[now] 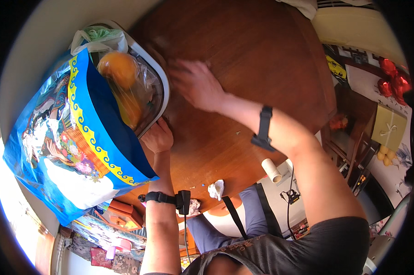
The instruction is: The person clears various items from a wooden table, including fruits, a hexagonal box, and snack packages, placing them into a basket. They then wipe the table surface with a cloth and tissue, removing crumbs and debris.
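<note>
A tray with a pale rim [163, 79] stands at the left of the brown wooden table [227, 44]. Orange fruits [118, 69] in clear plastic lie in it. A large blue printed bag [105, 118] covers its near left side. My left hand [158, 136] is against the tray's near edge, its fingertips partly hidden under the rim; whether it grips the tray is unclear. Just right of the tray, over the tabletop, my right hand [196, 84] is blurred, with fingers spread and nothing seen in it.
A cardboard tube [271, 170] and a crumpled white tissue [216, 189] lie by the table's near edge. Another crumpled tissue [193, 207] is beside my left wrist. A cable hangs from each wrist strap. A wall runs behind the tray, and dark wooden furniture [351, 120] stands at the right.
</note>
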A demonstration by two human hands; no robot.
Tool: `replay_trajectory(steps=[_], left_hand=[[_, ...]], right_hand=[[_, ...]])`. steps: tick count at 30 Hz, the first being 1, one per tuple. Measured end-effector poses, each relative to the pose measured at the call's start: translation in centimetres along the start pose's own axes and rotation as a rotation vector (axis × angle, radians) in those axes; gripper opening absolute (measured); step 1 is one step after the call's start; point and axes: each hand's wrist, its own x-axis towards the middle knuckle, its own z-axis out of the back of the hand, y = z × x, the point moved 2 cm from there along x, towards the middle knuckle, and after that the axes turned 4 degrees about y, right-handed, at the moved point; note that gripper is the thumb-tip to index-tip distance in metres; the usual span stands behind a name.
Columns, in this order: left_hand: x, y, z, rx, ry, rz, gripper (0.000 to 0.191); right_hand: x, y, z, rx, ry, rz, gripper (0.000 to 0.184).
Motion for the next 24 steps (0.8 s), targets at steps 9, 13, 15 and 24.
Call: replay_trajectory(steps=[9, 13, 15, 24], left_hand=[[-0.4, 0.7, -1.0, 0.078, 0.119, 0.057, 0.045], [-1.0, 1.3, -1.5, 0.142, 0.027, 0.051, 0.045], [-0.4, 0.5, -1.0, 0.132, -0.017, -0.008, 0.043], [-0.4, 0.7, -1.0, 0.122, -0.029, -0.012, 0.043]], right_hand=[[-12.1, 3.7, 1.6, 0.056, 0.488, 0.143, 0.041], [-8.7, -8.6, 11.0, -0.271, -0.107, -0.361, 0.028], [-12.7, -14.0, 15.0, -0.582, -0.231, -0.551, 0.024], [-43.0, -17.1, 20.4, -0.573, -0.671, -1.794, 0.039]])
